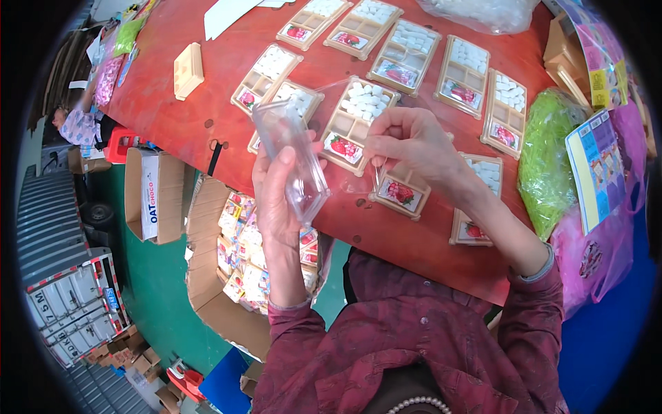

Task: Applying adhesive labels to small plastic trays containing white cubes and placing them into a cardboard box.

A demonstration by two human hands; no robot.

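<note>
holding a clear cover above rows of filled trays

in the head view, the left hand (276,183) grips a clear plastic cover (308,176), its thumb laid along the near face; the cover stands tilted over the front edge of the red worktop (155,93). the right hand (414,141) is closed in a pinch, thumb against fingers; whatever sits between the tips is too small to tell. just beside those fingertips, between the two hands, a beige tray (340,123) lies on the worktop, holding white pieces (367,100) at its far end and a strawberry card (343,147) at its near end. similar trays lie around it, one partly under the right hand's wrist.

to the left, a beige piece (187,72) lies well apart from the trays. below the worktop's edge, an open cardboard box (207,276) holds many small packs (252,255). on the right, a bright green bag (548,162) lies beside a pink bag (596,265).
</note>
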